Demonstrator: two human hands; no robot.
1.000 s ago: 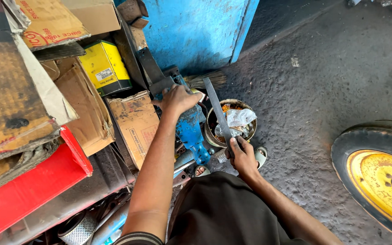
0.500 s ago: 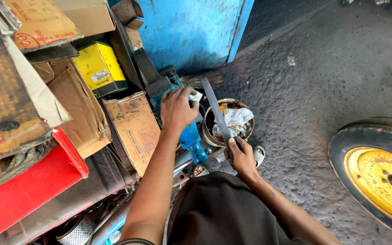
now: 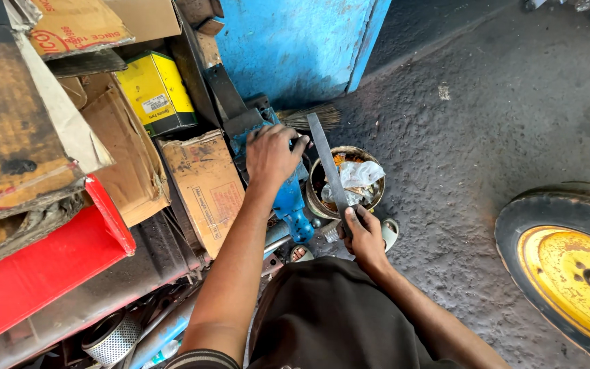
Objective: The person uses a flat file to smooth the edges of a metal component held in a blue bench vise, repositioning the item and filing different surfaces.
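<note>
A rough grey concrete floor is seen, bounded by a blue metal wall. A flat metal file is gripped at its near end by the closed right hand, above a round tin. The blue vise is clasped by the left hand. Cardboard boxes are stacked at the left; a yellow-rimmed wheel is seen at the right.

Bright even daylight, soft shadows, sharp focus
</note>
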